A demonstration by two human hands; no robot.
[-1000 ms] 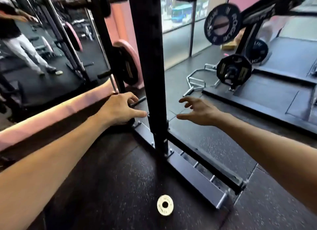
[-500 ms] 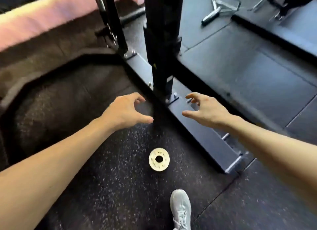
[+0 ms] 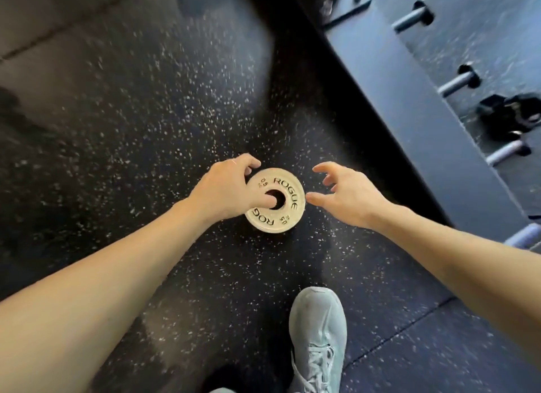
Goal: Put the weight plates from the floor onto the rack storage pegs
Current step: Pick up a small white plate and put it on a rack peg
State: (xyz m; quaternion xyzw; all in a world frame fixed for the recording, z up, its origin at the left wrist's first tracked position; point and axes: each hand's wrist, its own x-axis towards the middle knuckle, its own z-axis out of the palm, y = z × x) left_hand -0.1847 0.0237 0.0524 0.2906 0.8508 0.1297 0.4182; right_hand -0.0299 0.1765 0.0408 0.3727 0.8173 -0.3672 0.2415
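A small cream weight plate [image 3: 288,193] marked ROGUE 0.5 lies flat on the speckled black rubber floor [image 3: 146,114]. My left hand [image 3: 225,190] grips it, with the thumb in the centre hole and the fingers curled over the far left rim. Just right of the plate hovers my right hand [image 3: 348,196], fingers spread and bent, its thumb tip close to the plate's right edge and holding nothing. The rack's dark base beam [image 3: 409,99] runs diagonally at the upper right, with short steel storage pegs [image 3: 456,82] sticking out of its far side.
My grey shoe [image 3: 317,334] stands on the floor below the plate. A black collar-like object [image 3: 509,117] lies beyond the beam, among the pegs. A floor tile seam runs at the lower right.
The view has dropped down close to the floor. Both hands came down from near the rack upright to the cream plate, and my left hand has taken hold of it.
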